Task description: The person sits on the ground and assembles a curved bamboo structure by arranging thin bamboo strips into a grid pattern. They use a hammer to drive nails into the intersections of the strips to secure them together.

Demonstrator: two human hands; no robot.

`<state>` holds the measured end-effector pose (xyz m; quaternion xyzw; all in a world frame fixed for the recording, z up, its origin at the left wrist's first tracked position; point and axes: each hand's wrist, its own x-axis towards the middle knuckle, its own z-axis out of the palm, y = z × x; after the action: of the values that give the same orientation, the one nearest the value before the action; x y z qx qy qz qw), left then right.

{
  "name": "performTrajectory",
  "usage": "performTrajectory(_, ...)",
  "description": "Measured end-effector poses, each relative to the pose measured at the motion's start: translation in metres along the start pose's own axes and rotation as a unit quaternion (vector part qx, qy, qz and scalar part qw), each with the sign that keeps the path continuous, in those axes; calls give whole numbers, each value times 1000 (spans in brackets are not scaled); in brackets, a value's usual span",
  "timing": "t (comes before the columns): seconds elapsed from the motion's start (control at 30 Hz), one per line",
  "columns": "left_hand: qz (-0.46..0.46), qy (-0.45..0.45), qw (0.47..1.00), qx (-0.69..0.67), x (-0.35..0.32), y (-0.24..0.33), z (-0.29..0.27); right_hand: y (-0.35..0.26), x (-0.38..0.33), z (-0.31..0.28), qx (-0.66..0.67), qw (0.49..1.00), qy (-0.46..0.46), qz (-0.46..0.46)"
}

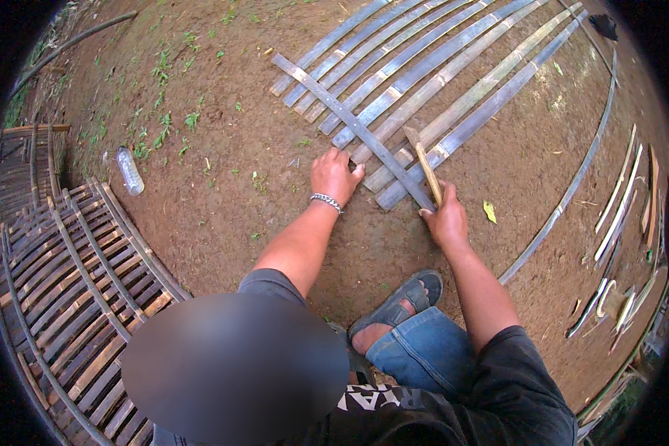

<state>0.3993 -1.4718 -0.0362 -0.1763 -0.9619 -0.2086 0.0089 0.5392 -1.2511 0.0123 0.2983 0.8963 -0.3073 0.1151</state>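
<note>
Several long split bamboo slats (431, 67) lie side by side on bare earth, running up to the right. One flat slat (349, 119) crosses them diagonally. My left hand (334, 175), with a metal bracelet on the wrist, presses flat on the ground at the near ends of the slats, fingers spread. My right hand (444, 219) grips a short wooden stick (426, 165) that stands tilted against the crossing slat's lower end. My sandalled foot (398, 308) rests on the soil below the hands.
A finished lattice of woven bamboo strips (74, 275) lies at the left. A clear plastic bottle (130, 171) lies on the soil nearby. A long thin bamboo strip (572, 186) curves along the right, with loose offcuts (617, 215) beyond it. A yellow leaf (490, 212) lies right of my hand.
</note>
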Motion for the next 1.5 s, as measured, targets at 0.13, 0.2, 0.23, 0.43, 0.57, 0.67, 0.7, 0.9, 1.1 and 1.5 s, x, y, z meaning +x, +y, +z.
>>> performTrajectory(0.13, 1, -13, 1000, -6, 0, -1, 0, 0, 1, 0, -3, 1000, -4, 6)
performTrajectory(0.2, 5, -8, 1000, -13, -1, -2, 0, -4, 1, -2, -9, 1000, -14, 22)
performTrajectory(0.23, 7, -5, 1000, -15, 0, -2, -1, -6, 1, -4, -15, 999, -19, 28)
performTrajectory(0.43, 17, 21, 1000, -6, -2, -7, 4, -8, 0, -5, -4, 999, -22, 22)
performTrajectory(0.57, 5, 51, 994, -98, -7, -3, -1, -2, -1, -4, 3, 1000, -1, 15)
performTrajectory(0.67, -9, 94, 981, -170, -10, -8, 3, -9, -1, -7, 9, 999, -20, 29)
performTrajectory(0.7, -24, 92, 975, -200, -12, -6, 6, -7, 0, -6, 7, 999, -20, 30)
performTrajectory(0.9, -194, 38, 906, -375, -11, 20, 3, -3, 1, -8, 2, 999, -28, 34)
performTrajectory(1.1, -283, 11, 820, -498, -2, 2, 15, -9, 2, -4, -2, 999, -29, 31)
performTrajectory(1.5, -366, -54, 713, -596, -15, 4, -9, -4, 5, -5, -4, 994, -91, 58)
